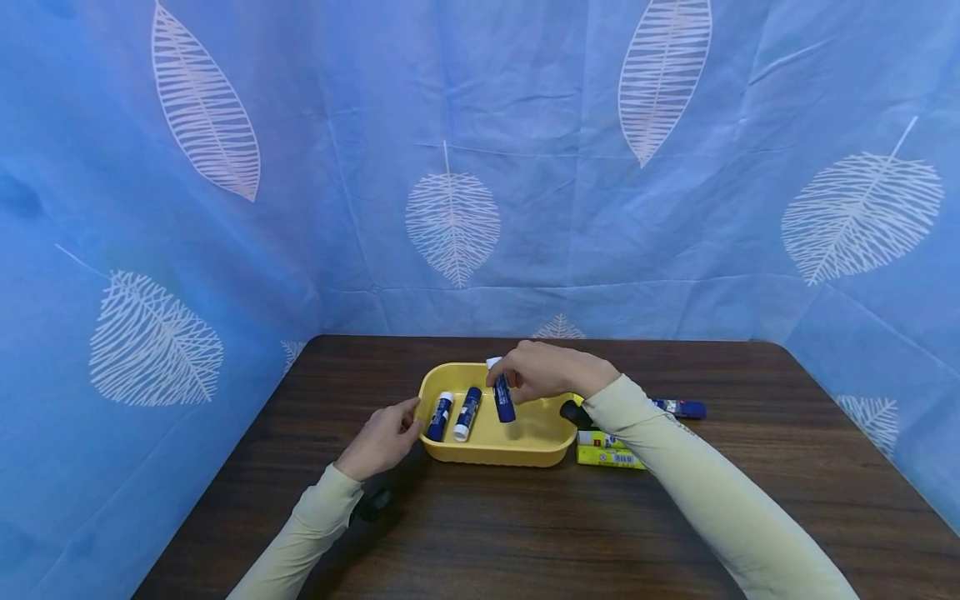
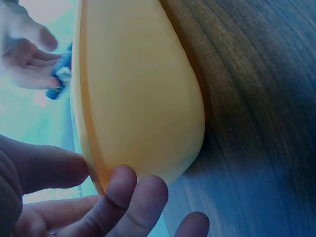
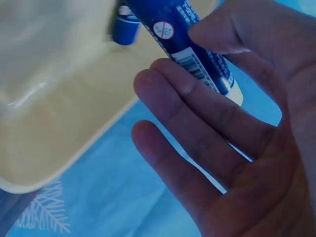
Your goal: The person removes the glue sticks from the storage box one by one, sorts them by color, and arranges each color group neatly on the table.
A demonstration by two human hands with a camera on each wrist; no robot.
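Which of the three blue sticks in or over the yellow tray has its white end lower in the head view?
The middle stick, in the tray; the left stick and the held stick, in the right hand, have white ends uppermost.

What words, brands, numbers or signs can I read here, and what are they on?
No words, brands or numbers are legible.
Held blue tube: round red-ringed sign, figure unclear; barcode; lettering too blurred.
Two tubes in the yellow tray: lettering too small.
Yellow-green box: print too small.
Blue-ended item: markings too small.
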